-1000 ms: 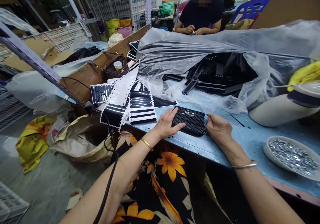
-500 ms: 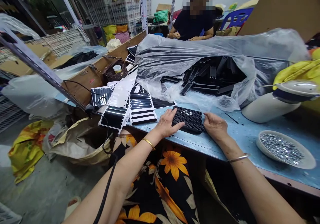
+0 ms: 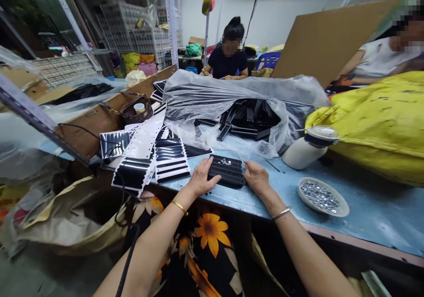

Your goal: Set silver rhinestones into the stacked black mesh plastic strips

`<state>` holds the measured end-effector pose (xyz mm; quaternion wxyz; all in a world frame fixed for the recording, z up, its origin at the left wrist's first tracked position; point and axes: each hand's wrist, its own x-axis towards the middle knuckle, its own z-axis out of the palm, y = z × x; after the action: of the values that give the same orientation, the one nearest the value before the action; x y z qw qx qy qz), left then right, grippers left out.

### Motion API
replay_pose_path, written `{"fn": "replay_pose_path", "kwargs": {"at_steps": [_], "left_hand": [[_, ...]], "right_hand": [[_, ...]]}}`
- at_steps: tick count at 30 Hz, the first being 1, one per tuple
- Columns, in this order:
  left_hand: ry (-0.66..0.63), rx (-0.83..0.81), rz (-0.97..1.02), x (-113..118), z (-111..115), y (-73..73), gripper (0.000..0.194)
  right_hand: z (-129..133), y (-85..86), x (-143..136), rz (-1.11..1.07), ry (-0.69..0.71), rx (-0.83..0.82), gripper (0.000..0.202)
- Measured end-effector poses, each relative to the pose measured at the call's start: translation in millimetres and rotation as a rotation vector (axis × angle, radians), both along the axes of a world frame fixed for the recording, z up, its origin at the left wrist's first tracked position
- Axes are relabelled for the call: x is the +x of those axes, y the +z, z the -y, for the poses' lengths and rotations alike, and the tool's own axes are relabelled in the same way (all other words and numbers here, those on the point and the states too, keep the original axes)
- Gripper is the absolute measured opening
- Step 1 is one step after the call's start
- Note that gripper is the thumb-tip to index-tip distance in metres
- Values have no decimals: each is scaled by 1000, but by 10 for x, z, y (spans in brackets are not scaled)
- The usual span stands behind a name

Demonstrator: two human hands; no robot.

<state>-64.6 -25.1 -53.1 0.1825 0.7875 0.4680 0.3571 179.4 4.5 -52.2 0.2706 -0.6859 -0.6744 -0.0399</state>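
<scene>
A black perforated block (image 3: 227,172) lies on the blue table near its front edge, with several small metal rings (image 3: 225,161) on its far part. My left hand (image 3: 201,176) rests at the block's left side, thumb spread from the other fingers. At the right side is my right hand (image 3: 256,176), its fingers closed in a pinch close to the block's edge; what is between them is too small to make out. Farther right stands a white dish (image 3: 341,207) full of small metal rings.
Black strips on white sheets (image 3: 171,158) lie to the left. Behind the block, a plastic bag (image 3: 205,91) holds black parts. A white jar (image 3: 300,152) and a yellow sack (image 3: 380,129) stand right. One person (image 3: 228,58) sits across; another is at far right.
The head view has swung right and up, bringing the yellow sack and a second person into sight. Both hands keep their places beside the block.
</scene>
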Motion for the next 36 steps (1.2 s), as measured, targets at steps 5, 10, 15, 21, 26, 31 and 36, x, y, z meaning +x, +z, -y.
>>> {"fn": "replay_pose_path", "kwargs": {"at_steps": [5, 10, 15, 21, 26, 31, 36], "left_hand": [[-7, 20, 27, -31, -7, -23, 77], [-10, -28, 17, -65, 25, 21, 71], [15, -75, 32, -74, 66, 78, 68], [98, -220, 202, -57, 51, 98, 68], [108, -325, 432, 93, -73, 162, 73], [104, -202, 315, 163, -256, 240, 60], [61, 45, 2, 176, -461, 276, 33]], "right_hand": [[26, -15, 20, -26, 15, 18, 44], [70, -50, 43, -51, 65, 5, 44], [92, -47, 37, -84, 54, -35, 44], [109, -1, 35, -130, 37, -79, 43], [131, 15, 26, -147, 41, -117, 43], [101, 60, 82, -179, 44, -135, 42], [51, 265, 110, -191, 94, -176, 37]]}}
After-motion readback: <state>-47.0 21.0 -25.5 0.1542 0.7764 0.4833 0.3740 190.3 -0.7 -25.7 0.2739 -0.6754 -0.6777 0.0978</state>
